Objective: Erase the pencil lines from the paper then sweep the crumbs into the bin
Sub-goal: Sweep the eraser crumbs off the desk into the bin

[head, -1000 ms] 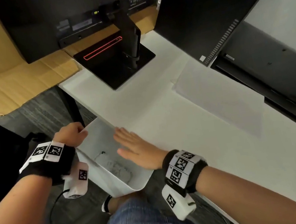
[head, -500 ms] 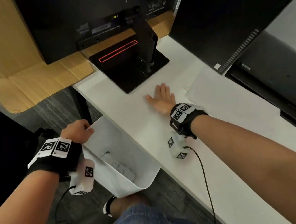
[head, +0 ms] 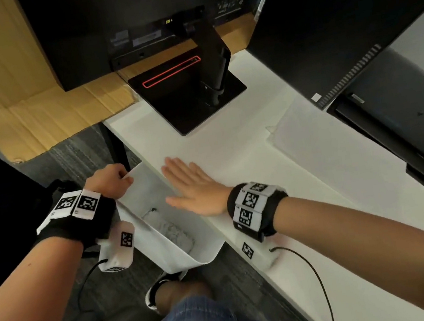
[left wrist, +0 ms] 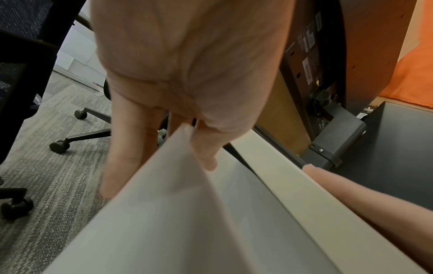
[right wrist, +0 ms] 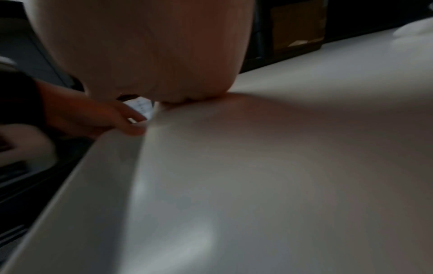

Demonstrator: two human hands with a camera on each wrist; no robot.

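Observation:
A white bin (head: 207, 246) hangs just below the left edge of the white desk (head: 280, 205), its rim against the edge. My left hand (head: 111, 182) grips the bin's far corner, thumb inside and fingers outside the wall (left wrist: 164, 194). My right hand (head: 192, 182) lies flat with straight fingers at the desk's edge, partly over the bin's mouth. Grey crumbs (head: 169, 230) lie on the bin's floor. The white paper (head: 322, 149) rests on the desk to the right, part under a monitor. No eraser is in view.
One black monitor base (head: 187, 95) stands at the desk's far end; a second monitor (head: 367, 27) overhangs the paper on the right. Cardboard (head: 48, 119) lies on the floor beyond. A chair's castors (left wrist: 58, 146) sit on the grey carpet at the left.
My right hand went out across the desk toward the paper, then swept back to the edge above the bin. My left hand kept hold of the bin's corner.

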